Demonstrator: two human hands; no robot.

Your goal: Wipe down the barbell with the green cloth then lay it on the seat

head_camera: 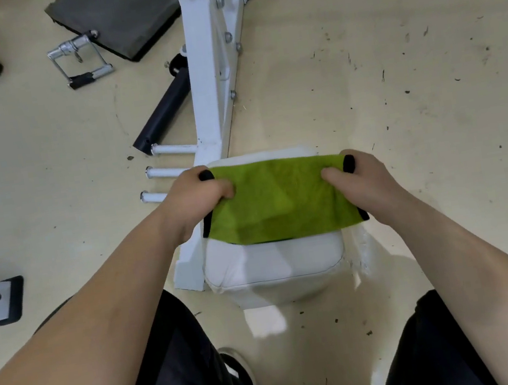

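Green cloth [280, 201] stretched flat over the far half of the seat [273, 265] | your left hand [195, 194] grips its left edge, your right hand [362, 176] its right edge, fingers curled | black tips at both fists, bar or trim: cannot tell | white frame [211, 67] behind | metal handle [78, 60] on the floor, far left.

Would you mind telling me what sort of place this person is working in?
Most likely a gym or fitness room: a white weight-machine frame with a padded seat, plus a metal cable handle and a black rubber mat lying nearby.
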